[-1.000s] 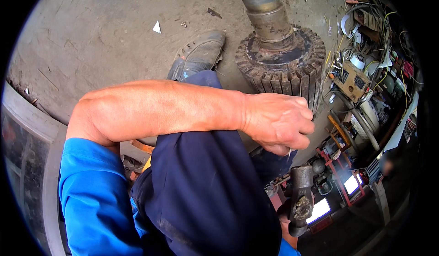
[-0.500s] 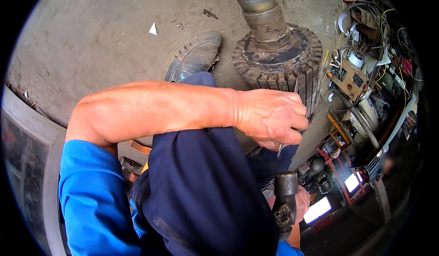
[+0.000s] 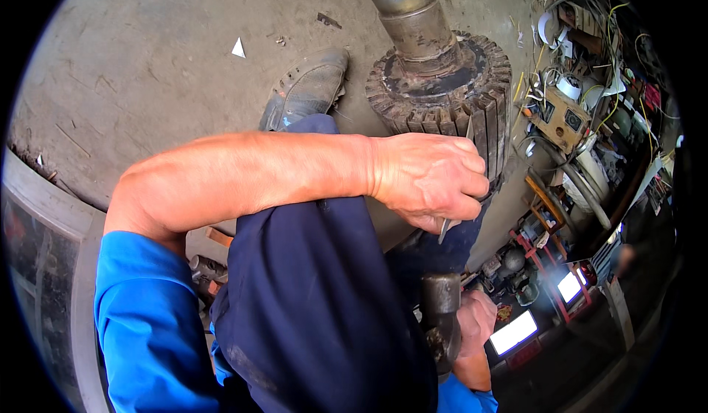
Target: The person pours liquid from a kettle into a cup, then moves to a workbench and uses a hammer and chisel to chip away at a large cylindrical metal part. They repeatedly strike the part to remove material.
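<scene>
My left hand is closed around a thin metal chisel, whose other end points up along the slotted side of a motor armature. The armature is a dark, dirty cylinder with a ring of slots and a thick steel shaft. Lower down, my right hand is wrapped round a hammer; its worn steel head hides most of the handle. The hammer head is apart from the chisel's near end. My left forearm crosses over my raised knee in dark trousers.
My shoe rests on the dusty concrete floor, just left of the armature. Cables, a wooden box and scrap crowd the right side. A grey-framed panel stands at the left edge. Metal parts lie beneath my left arm.
The hammer and my right hand have shifted, the hammer head a little up and to the left. My left hand keeps its grip on the chisel; the whole view has slid slightly.
</scene>
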The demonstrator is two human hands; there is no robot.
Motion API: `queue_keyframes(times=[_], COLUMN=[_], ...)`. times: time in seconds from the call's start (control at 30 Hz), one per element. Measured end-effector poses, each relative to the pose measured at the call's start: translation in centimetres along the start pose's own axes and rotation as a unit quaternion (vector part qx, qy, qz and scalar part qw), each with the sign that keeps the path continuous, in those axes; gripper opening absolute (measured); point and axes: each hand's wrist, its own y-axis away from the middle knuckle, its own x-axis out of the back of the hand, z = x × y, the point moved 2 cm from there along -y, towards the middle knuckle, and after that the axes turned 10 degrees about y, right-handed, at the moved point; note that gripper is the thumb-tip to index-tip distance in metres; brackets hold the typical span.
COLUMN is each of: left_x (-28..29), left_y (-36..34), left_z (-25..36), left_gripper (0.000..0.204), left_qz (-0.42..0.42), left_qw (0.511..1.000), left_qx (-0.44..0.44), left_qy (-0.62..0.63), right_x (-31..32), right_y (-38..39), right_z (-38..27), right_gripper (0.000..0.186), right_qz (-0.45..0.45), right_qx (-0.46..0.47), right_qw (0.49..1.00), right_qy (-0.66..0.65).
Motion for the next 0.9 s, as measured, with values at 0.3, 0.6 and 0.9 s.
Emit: queue_keyframes(times=[0.3,0.6,0.9], left_x=[0.0,-0.1,0.0], left_y=[-0.3,-0.6,-1.2], left_z=[-0.2,0.0,-0.1], left_gripper=[0.03,0.029,0.031], left_qz=[0.009,0.014,0.029], left_qw=[1.0,1.0,0.998], left_qx=[0.01,0.026,0.049], left_qy=[-0.003,-0.005,-0.01], right_x=[0.1,0.4,1.1], right_y=[-0.3,-1.0,-1.4], right_z=[0.5,0.5,0.6], right_gripper=[0.038,0.042,0.035], right_qz=[-0.005,0.001,0.006], right_qx=[0.034,0.027,0.013], right_qw=[0.999,0.999,0.999], right_qy=[0.032,0.043,0.034])
